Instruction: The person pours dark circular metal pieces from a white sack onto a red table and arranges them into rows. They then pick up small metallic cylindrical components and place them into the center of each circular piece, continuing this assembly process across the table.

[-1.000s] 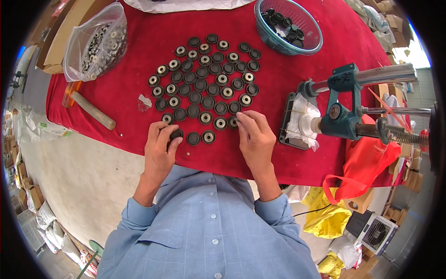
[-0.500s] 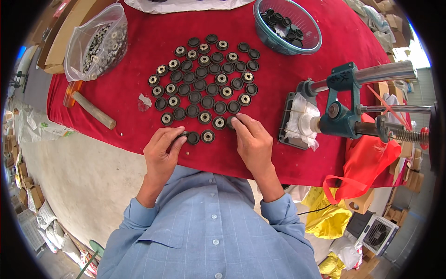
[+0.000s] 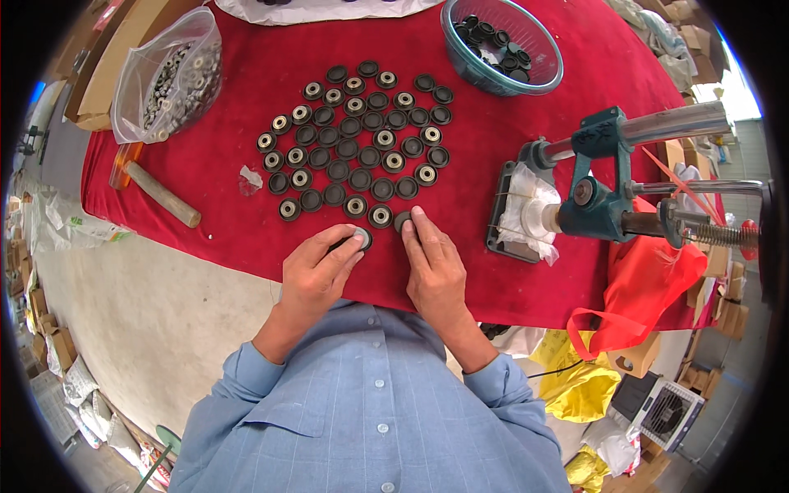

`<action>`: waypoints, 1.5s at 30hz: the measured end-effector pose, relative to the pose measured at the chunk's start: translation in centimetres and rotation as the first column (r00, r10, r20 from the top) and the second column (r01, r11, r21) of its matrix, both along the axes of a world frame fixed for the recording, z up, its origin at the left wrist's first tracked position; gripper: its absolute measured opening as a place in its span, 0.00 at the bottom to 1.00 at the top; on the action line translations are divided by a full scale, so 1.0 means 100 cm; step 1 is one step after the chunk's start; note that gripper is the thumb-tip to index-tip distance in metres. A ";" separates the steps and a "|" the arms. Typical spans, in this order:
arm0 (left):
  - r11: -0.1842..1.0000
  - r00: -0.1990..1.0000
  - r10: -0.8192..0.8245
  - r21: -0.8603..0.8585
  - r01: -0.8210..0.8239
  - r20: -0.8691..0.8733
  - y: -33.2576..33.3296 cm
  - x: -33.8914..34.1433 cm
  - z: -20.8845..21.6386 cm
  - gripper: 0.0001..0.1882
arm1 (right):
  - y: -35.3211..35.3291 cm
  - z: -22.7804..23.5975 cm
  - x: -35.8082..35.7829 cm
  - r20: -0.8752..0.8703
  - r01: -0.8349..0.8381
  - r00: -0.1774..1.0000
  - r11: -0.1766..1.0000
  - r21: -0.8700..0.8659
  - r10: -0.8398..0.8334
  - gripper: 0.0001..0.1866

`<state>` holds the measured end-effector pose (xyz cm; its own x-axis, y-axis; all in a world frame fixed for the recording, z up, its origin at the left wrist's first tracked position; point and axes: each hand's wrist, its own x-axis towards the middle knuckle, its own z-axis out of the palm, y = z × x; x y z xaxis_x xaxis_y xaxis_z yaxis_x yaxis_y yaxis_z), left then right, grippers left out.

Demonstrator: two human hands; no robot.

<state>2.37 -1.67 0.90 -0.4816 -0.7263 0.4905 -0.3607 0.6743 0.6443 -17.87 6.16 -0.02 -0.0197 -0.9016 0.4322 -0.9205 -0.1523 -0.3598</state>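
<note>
My left hand is closed at the near edge of a group of round black caps. Its fingers bend over a dark cap, mostly hidden, and a fingertip rests on a black-rimmed disc with a pale centre. To its right, my right hand has its fingers together on the edge of another dark cap. Several caps in the group carry a shiny metal bearing in the middle; others show plain black centres. They lie flat on the red cloth.
A green hand press with a white-wrapped base stands at right. Behind is a teal basket of black caps. At left are a clear bag of small parts and a wooden-handled hammer. A red bag hangs at the right edge.
My left hand has moved right, over the place where a bearing-fitted cap lay. My right hand has shifted slightly left and nearer, still at its dark cap.
</note>
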 end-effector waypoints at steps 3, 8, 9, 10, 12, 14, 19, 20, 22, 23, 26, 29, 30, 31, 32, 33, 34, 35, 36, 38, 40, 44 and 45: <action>0.998 0.999 -0.011 -0.066 0.015 0.052 -0.002 -0.004 -0.001 0.18 | -0.002 -0.002 0.003 0.018 0.029 0.999 0.999 -0.017 -0.029 0.23; 0.987 0.990 0.001 -0.158 0.021 0.140 -0.004 -0.006 -0.012 0.18 | -0.006 0.011 -0.004 0.259 0.074 0.962 0.996 0.043 -0.082 0.22; 0.986 0.987 0.009 -0.167 0.018 0.160 -0.003 -0.005 -0.013 0.18 | -0.010 0.013 -0.007 0.320 0.081 0.942 0.995 0.061 -0.096 0.22; 0.982 0.983 0.015 -0.187 0.020 0.185 -0.002 -0.004 -0.014 0.18 | -0.017 0.014 -0.010 0.325 0.103 0.941 0.995 0.008 -0.100 0.21; 0.974 0.972 0.025 -0.223 0.028 0.235 0.002 0.000 -0.015 0.18 | -0.029 0.020 -0.015 0.352 0.110 0.929 0.993 0.030 -0.113 0.19; 0.968 0.958 0.038 -0.249 0.035 0.284 0.006 0.003 -0.012 0.21 | -0.042 0.025 -0.019 0.307 0.100 0.945 0.993 0.056 -0.112 0.18; 0.966 0.921 0.069 -0.255 0.034 0.383 0.020 0.010 -0.011 0.24 | -0.068 0.026 -0.024 0.128 0.048 0.990 0.993 0.108 -0.062 0.17; 0.967 0.916 0.070 -0.253 0.035 0.394 0.023 0.011 -0.012 0.24 | -0.071 0.025 -0.024 0.103 0.039 0.993 0.990 0.132 -0.053 0.17; 0.969 0.908 0.066 -0.243 0.040 0.413 0.025 0.012 -0.013 0.25 | -0.077 0.025 -0.025 0.072 0.029 0.997 0.984 0.177 -0.043 0.16; 0.971 0.904 0.065 -0.235 0.040 0.422 0.025 0.012 -0.011 0.25 | -0.081 0.027 -0.025 0.067 0.025 0.997 0.980 0.199 -0.039 0.16; 0.973 0.900 0.063 -0.229 0.041 0.430 0.026 0.012 -0.012 0.27 | -0.084 0.030 -0.026 0.049 0.024 0.998 0.966 0.257 -0.037 0.16; 0.970 0.900 0.075 -0.241 0.034 0.430 0.029 0.013 -0.018 0.28 | -0.084 0.031 -0.026 0.017 0.041 0.999 0.962 0.271 -0.047 0.16; 0.969 0.899 0.081 -0.246 0.031 0.431 0.030 0.014 -0.020 0.28 | -0.084 0.031 -0.026 0.006 0.048 0.999 0.962 0.269 -0.051 0.16; 0.964 0.897 0.094 -0.265 0.027 0.432 0.030 0.013 -0.022 0.28 | -0.084 0.033 -0.025 0.012 0.060 0.998 0.957 0.283 -0.066 0.15; 0.959 0.894 0.106 -0.282 0.023 0.435 0.031 0.014 -0.025 0.28 | -0.084 0.034 -0.024 0.019 0.071 0.997 0.952 0.299 -0.080 0.15; 0.954 0.891 0.119 -0.298 0.020 0.438 0.032 0.015 -0.026 0.28 | -0.083 0.035 -0.023 0.026 0.081 0.995 0.946 0.315 -0.094 0.15; 0.952 0.891 0.122 -0.307 0.021 0.438 0.032 0.015 -0.027 0.28 | -0.083 0.035 -0.022 0.039 0.079 0.995 0.947 0.313 -0.096 0.15; 0.948 0.891 0.124 -0.316 0.023 0.437 0.032 0.015 -0.028 0.29 | -0.083 0.036 -0.022 0.052 0.078 0.994 0.947 0.310 -0.099 0.15; 0.945 0.891 0.126 -0.325 0.025 0.435 0.032 0.016 -0.029 0.29 | -0.082 0.035 -0.023 0.064 0.078 0.993 0.948 0.308 -0.102 0.15; 0.957 0.902 0.083 -0.285 0.046 0.424 0.033 0.016 -0.025 0.29 | -0.080 0.030 -0.024 0.184 0.065 0.975 0.953 0.296 -0.124 0.14; 0.963 0.906 0.057 -0.263 0.061 0.419 0.033 0.016 -0.023 0.29 | -0.076 0.030 -0.024 0.250 0.068 0.960 0.969 0.238 -0.129 0.13; 0.965 0.904 0.063 -0.257 0.053 0.423 0.033 0.017 -0.025 0.31 | -0.059 0.033 -0.007 0.302 0.017 0.953 0.999 0.047 -0.031 0.11; 0.965 0.905 0.069 -0.259 0.047 0.420 0.033 0.017 -0.025 0.31 | -0.055 0.031 -0.002 0.303 0.001 0.953 1.000 0.024 -0.009 0.11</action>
